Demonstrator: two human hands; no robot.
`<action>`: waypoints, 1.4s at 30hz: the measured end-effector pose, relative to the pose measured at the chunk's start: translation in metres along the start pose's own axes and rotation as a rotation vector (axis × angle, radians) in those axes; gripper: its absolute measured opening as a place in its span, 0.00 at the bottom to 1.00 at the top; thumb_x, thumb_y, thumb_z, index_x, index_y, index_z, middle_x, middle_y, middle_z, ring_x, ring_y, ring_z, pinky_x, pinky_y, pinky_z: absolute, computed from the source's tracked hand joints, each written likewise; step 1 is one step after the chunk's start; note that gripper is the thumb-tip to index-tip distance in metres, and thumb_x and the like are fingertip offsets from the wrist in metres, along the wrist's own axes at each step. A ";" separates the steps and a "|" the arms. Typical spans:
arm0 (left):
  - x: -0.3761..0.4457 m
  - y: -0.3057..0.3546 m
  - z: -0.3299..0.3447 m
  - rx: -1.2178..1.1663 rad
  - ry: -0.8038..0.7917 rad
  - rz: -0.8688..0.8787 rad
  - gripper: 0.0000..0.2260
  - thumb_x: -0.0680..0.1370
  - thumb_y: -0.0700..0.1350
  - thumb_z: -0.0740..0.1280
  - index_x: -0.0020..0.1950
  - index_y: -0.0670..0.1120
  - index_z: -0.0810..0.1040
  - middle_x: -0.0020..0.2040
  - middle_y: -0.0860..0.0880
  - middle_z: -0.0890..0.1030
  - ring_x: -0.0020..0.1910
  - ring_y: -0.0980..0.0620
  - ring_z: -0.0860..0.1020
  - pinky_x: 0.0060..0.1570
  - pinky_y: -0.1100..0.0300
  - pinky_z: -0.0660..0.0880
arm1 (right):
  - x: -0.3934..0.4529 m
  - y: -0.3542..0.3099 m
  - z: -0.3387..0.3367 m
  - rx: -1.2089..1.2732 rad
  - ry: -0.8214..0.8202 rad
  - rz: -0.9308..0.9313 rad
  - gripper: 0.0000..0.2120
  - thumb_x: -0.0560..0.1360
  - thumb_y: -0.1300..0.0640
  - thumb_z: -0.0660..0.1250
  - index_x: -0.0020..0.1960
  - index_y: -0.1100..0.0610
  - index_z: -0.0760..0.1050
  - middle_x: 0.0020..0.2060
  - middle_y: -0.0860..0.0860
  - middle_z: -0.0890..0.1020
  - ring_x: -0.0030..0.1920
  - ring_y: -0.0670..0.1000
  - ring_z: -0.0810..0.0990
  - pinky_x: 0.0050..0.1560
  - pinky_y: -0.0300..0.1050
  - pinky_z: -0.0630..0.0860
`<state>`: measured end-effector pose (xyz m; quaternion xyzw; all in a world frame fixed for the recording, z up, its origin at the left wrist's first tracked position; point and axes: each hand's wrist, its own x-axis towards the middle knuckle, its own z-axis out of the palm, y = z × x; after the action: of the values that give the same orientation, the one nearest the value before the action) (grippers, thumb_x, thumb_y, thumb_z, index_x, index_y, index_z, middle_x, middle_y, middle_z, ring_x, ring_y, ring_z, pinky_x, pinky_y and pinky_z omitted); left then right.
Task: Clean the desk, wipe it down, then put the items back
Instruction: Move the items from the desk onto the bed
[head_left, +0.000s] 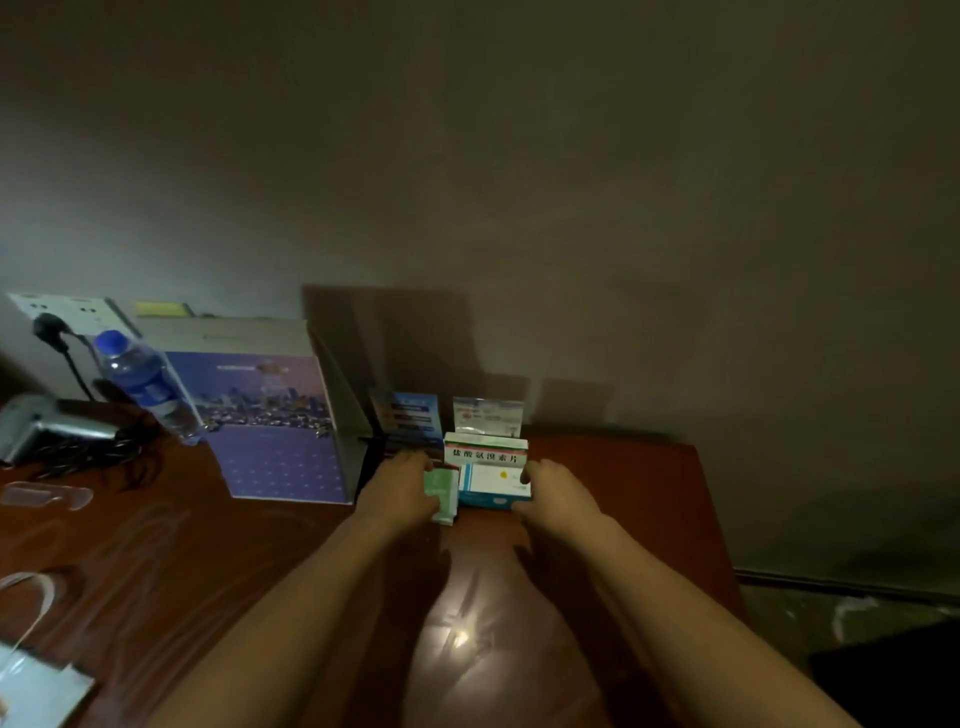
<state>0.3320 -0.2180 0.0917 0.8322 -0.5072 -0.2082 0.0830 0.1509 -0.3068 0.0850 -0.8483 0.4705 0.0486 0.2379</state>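
Dim room, grey wall above a glossy reddish wooden desk (156, 561). At left a water bottle (148, 387) leans by a purple calendar (270, 421). At centre, the left hand (402, 491) grips a green box (441, 493) — the right hand (553, 491) clasps the medicine boxes (491, 473).

A single head-worn wide-angle view looks forward and steeply down from above the person's own forearms, close over the reddish tabletop (597, 519), facing the grey wall (571, 182) behind it; straight lines bow toward the edges
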 end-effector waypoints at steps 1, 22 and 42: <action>0.012 0.001 0.000 0.011 -0.005 0.006 0.19 0.73 0.44 0.69 0.63 0.47 0.72 0.62 0.46 0.73 0.60 0.49 0.72 0.58 0.56 0.72 | 0.009 0.002 -0.001 -0.012 -0.004 -0.007 0.21 0.75 0.53 0.67 0.66 0.57 0.70 0.62 0.55 0.73 0.62 0.54 0.72 0.58 0.46 0.72; 0.097 0.022 0.043 0.102 -0.105 0.122 0.18 0.77 0.43 0.65 0.66 0.48 0.68 0.65 0.46 0.64 0.59 0.47 0.73 0.53 0.55 0.73 | 0.058 0.039 0.040 0.121 -0.075 0.033 0.24 0.73 0.51 0.69 0.67 0.52 0.67 0.62 0.52 0.72 0.61 0.51 0.71 0.57 0.43 0.72; -0.030 0.051 0.008 -0.250 -0.133 0.303 0.06 0.75 0.42 0.68 0.44 0.49 0.71 0.50 0.48 0.81 0.44 0.54 0.78 0.36 0.66 0.74 | -0.170 0.049 0.045 0.642 0.430 0.629 0.16 0.71 0.59 0.73 0.53 0.54 0.68 0.58 0.53 0.78 0.57 0.51 0.78 0.44 0.42 0.80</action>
<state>0.2751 -0.2155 0.1101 0.7142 -0.6010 -0.3090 0.1823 0.0233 -0.1764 0.0805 -0.5400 0.7333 -0.2054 0.3585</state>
